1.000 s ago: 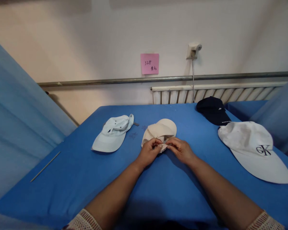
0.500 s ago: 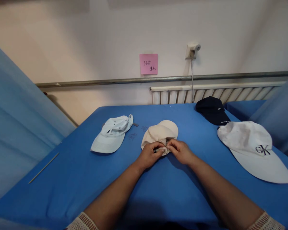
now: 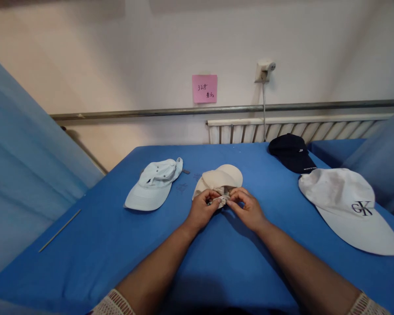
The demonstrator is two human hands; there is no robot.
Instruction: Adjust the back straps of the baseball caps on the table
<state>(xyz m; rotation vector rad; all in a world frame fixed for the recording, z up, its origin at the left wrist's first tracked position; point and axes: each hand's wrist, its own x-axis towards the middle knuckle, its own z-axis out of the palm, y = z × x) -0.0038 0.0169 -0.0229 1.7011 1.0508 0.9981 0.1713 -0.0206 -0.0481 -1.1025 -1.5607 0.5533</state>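
A beige baseball cap (image 3: 218, 178) lies on the blue cloth (image 3: 134, 258) in front of me, its brim pointing away and its back toward me. My left hand (image 3: 202, 209) is closed on the left side of the cap's rear edge, thumb and fingers pinching it. Opposite, my right hand (image 3: 248, 209) pinches the same rear edge on the right with thumb and fingertips. Between the two hands the cap's back strap is bunched up; its fastening is too small to make out.
A pale blue cap (image 3: 154, 183) lies to the left, with a thin stick (image 3: 59, 230) farther left. On the right are a dark navy cap (image 3: 292, 153) and a white cap with black letters (image 3: 351, 210). Behind stand a radiator (image 3: 243, 131) and a metal rail (image 3: 151, 113).
My right hand's fingers have shifted and spread a little at the cap's rear strap. The left hand keeps its pinch with a slight shift. The other caps lie as before.
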